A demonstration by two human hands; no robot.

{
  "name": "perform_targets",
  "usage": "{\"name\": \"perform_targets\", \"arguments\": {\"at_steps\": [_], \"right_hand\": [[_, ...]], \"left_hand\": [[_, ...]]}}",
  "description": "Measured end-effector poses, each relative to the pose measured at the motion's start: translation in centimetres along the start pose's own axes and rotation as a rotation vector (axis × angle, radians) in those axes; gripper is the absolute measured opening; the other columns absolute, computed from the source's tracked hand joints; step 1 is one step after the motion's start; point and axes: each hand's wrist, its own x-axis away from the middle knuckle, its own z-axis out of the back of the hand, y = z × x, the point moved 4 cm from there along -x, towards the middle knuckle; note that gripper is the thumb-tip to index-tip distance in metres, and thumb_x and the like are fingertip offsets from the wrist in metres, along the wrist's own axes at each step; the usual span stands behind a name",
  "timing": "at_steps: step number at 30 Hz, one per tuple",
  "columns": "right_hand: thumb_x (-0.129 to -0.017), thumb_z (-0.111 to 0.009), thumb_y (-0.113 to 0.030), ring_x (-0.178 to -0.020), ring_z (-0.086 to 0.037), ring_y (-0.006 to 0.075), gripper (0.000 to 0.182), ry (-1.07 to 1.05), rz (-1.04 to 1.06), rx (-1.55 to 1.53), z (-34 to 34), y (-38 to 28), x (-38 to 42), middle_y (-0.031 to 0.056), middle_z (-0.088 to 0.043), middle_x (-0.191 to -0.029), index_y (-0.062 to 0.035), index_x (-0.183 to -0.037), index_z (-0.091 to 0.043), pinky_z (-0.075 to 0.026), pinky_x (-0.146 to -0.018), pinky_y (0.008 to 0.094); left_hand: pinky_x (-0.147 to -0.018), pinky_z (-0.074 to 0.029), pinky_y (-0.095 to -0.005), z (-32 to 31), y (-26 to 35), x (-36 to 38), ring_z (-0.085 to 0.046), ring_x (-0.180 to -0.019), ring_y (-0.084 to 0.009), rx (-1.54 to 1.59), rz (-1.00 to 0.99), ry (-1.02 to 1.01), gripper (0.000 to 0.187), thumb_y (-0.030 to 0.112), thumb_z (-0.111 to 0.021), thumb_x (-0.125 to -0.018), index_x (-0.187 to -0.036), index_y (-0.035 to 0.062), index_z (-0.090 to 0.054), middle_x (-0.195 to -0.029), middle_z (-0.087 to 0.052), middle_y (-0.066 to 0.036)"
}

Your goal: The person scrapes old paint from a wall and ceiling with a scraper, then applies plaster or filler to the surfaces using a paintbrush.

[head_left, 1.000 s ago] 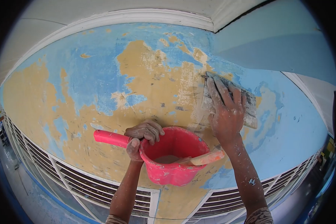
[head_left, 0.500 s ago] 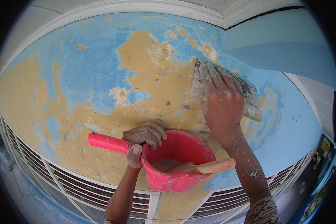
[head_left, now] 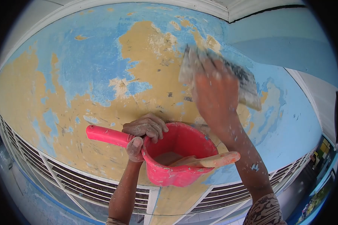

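Observation:
My left hand [head_left: 144, 129] is closed on a pink plastic dipper [head_left: 172, 175] where its handle meets the rim, thumb outside and fingers over the top. Inside sits a greyish paste [head_left: 168, 158]. A putty knife [head_left: 218, 160] with a worn wooden handle lies across the dipper's opening, its handle sticking out over the right rim. With my right hand [head_left: 216, 92], smeared by motion, I grip a wide flat putty blade [head_left: 248, 84] against the wall, fingers spread over its back. Its lower edge and grip side are partly hidden by the hand.
The wall [head_left: 90, 71] carries peeling blue paint over yellow-tan patches. White louvred window grilles [head_left: 97, 187] run below it on both sides of a tan pillar [head_left: 174, 206]. A ceiling moulding [head_left: 139, 3] borders the top, and a blue beam [head_left: 281, 48] juts out at upper right.
My right hand and the putty blade have slid up and to the left along the wall. My left hand still holds the dipper, which sits slightly higher in view.

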Motion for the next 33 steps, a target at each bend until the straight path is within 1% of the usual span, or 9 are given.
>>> {"name": "perform_targets", "arguments": {"at_steps": [5, 8, 11, 13, 16, 22, 26, 31, 33], "right_hand": [[-0.075, -0.067, -0.008, -0.096, -0.067, 0.0297, 0.046, 0.127, 0.054, -0.038, -0.3, -0.3, -1.2, 0.0145, -0.069, -0.099, 0.0033, -0.12, -0.067, -0.058, -0.082, 0.04], [-0.075, -0.067, -0.009, -0.095, -0.067, 0.0298, 0.048, -0.038, -0.023, -0.003, -0.7, -0.9, -2.2, 0.0139, -0.069, -0.1, 0.0027, -0.121, -0.067, -0.058, -0.08, 0.0404], [-0.076, -0.067, -0.009, -0.095, -0.068, 0.0289, 0.04, 0.034, 0.043, -0.032, -0.2, -1.8, -0.8, 0.0148, -0.07, -0.098, 0.0015, -0.114, -0.07, -0.058, -0.079, 0.0394], [-0.076, -0.067, -0.008, -0.093, -0.068, 0.0291, 0.037, 0.183, 0.052, -0.033, -0.2, -1.6, -1.4, 0.0154, -0.071, -0.096, 0.0027, -0.112, -0.07, -0.057, -0.077, 0.0385], [-0.077, -0.066, -0.007, -0.096, -0.067, 0.0303, 0.033, 0.062, -0.033, -0.047, -1.1, -1.5, -4.4, 0.0176, -0.071, -0.096, 0.0029, -0.108, -0.071, -0.057, -0.078, 0.0393], [-0.079, -0.067, -0.009, -0.095, -0.069, 0.0291, 0.026, 0.134, 0.023, -0.014, -0.1, -2.5, -1.8, 0.0173, -0.071, -0.096, 0.0022, -0.102, -0.072, -0.058, -0.077, 0.0375], [-0.079, -0.067, -0.009, -0.095, -0.069, 0.0283, 0.03, 0.064, -0.063, -0.031, -1.0, -2.0, -5.4, 0.0162, -0.071, -0.096, 0.0039, -0.106, -0.07, -0.058, -0.077, 0.037], [-0.08, -0.067, -0.01, -0.093, -0.07, 0.0253, 0.029, 0.261, 0.025, 0.08, -0.3, -3.4, -1.6, 0.0149, -0.072, -0.095, 0.003, -0.106, -0.07, -0.058, -0.073, 0.0349], [-0.08, -0.068, -0.01, -0.093, -0.069, 0.0258, 0.03, 0.232, -0.012, 0.063, -1.2, -2.8, -4.0, 0.0154, -0.071, -0.095, 0.0032, -0.107, -0.07, -0.058, -0.074, 0.0357]], "left_hand": [[-0.066, -0.051, -0.0407, 0.0, 0.0, 0.1, -0.062, -0.068, -0.0317, 0.006, 0.015, -0.016, 0.067, 0.057, -0.052, -0.092, -0.056, 0.0005, -0.055, -0.057, -0.057, -0.013], [-0.066, -0.052, -0.041, 0.0, 0.1, 0.2, -0.062, -0.068, -0.0316, -0.008, 0.028, 0.013, 0.068, 0.057, -0.052, -0.092, -0.056, 0.0005, -0.055, -0.057, -0.058, -0.013], [-0.064, -0.05, -0.0436, 0.7, 0.0, 1.0, -0.059, -0.065, -0.0345, -0.01, 0.014, 0.004, 0.059, 0.049, -0.047, -0.088, -0.056, -0.0004, -0.057, -0.056, -0.056, -0.016], [-0.065, -0.051, -0.0422, 1.0, 0.4, 1.2, -0.061, -0.066, -0.0331, -0.015, 0.026, 0.012, 0.063, 0.053, -0.05, -0.089, -0.056, 0.0001, -0.056, -0.056, -0.057, -0.015], [-0.067, -0.051, -0.0412, 0.8, 0.3, 1.6, -0.062, -0.066, -0.0319, -0.012, 0.056, 0.031, 0.067, 0.057, -0.053, -0.09, -0.056, 0.0005, -0.055, -0.056, -0.058, -0.013], [-0.067, -0.049, -0.0417, 2.7, 0.9, 3.3, -0.062, -0.064, -0.0328, -0.04, 0.061, 0.066, 0.063, 0.054, -0.051, -0.09, -0.055, 0.0006, -0.054, -0.056, -0.057, -0.013], [-0.067, -0.049, -0.042, 3.1, 1.5, 3.9, -0.062, -0.064, -0.0338, -0.055, 0.07, 0.098, 0.063, 0.053, -0.051, -0.089, -0.055, 0.0002, -0.054, -0.056, -0.057, -0.014], [-0.064, -0.05, -0.0424, 4.1, 5.2, 5.5, -0.061, -0.062, -0.0338, -0.108, 0.06, 0.135, 0.063, 0.052, -0.052, -0.09, -0.055, -0.0004, -0.054, -0.055, -0.056, -0.014], [-0.062, -0.05, -0.0421, 4.2, 6.8, 5.5, -0.061, -0.06, -0.0337, -0.17, 0.065, 0.083, 0.064, 0.053, -0.053, -0.09, -0.055, -0.0008, -0.055, -0.054, -0.056, -0.014]]}}
